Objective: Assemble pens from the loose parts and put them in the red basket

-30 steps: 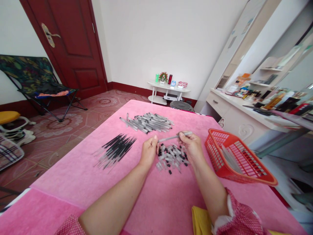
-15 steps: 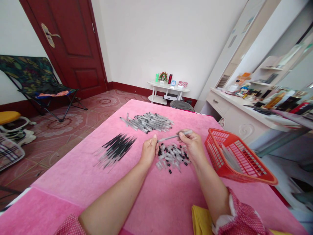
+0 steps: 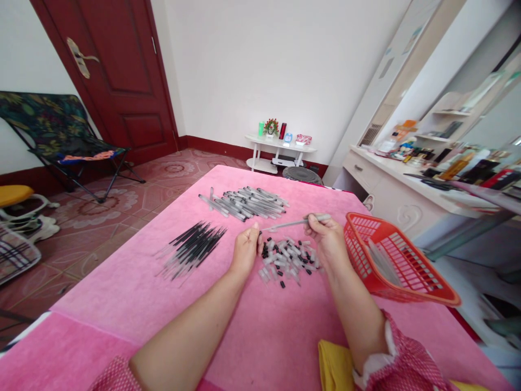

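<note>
My right hand (image 3: 328,238) pinches a grey translucent pen (image 3: 285,223) near its right end, holding it almost level above the pink cloth. The pen's slimmer left end reaches the fingertips of my left hand (image 3: 245,247), which are closed round it with a small dark bit showing; whether the pen is in one piece there is blurred. Beneath and between my hands lies a heap of clear pen caps and small black plugs (image 3: 288,259). Black-ended refills (image 3: 195,247) are spread to the left of my left hand. Beyond both hands lies a pile of pens or barrels (image 3: 250,202).
A red plastic basket (image 3: 407,298) holding some clear slim pieces stands at the table's right edge. A yellow cloth (image 3: 336,365) lies by my right forearm. The pink cloth (image 3: 260,336) covers the table. A dresser (image 3: 407,187) stands on the right, a folding chair (image 3: 61,130) on the left.
My right hand has shifted a little right and away from my left hand, drawing the pen with it, so a longer slim stretch shows between them. My left hand has hardly moved.
</note>
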Motion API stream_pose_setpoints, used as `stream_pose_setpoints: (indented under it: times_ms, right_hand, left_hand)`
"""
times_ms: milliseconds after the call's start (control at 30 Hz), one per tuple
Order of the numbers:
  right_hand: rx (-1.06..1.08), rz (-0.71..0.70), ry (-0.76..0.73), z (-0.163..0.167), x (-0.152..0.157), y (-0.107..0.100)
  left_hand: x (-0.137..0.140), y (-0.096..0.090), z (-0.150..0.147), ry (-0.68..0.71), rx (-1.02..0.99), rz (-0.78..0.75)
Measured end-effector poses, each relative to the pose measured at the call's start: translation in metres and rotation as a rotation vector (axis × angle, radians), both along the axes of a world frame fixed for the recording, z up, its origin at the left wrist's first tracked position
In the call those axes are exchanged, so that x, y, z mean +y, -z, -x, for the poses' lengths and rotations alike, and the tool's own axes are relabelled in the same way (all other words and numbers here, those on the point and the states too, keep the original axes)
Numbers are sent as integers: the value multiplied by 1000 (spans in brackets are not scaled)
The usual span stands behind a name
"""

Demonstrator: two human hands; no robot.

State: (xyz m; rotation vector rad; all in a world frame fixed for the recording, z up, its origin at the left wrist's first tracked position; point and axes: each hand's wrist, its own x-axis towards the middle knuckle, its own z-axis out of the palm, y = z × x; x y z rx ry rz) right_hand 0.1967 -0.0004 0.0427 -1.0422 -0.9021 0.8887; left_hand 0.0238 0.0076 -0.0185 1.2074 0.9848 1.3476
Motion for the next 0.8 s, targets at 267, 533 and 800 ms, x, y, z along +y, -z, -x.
stream_pose_setpoints:
  times_ms: [267, 533, 800]
  right_hand:
    - [218, -85, 148, -17, -1, -14]
    - [234, -58, 155, -17, -4, -21]
    - [62, -8, 169, -15, -2, -14]
  left_hand:
    - [7, 9, 5, -230, 206, -84]
    - [-1, 5, -2, 85, 449, -196]
    - [-8, -18, 3, -12, 369, -220]
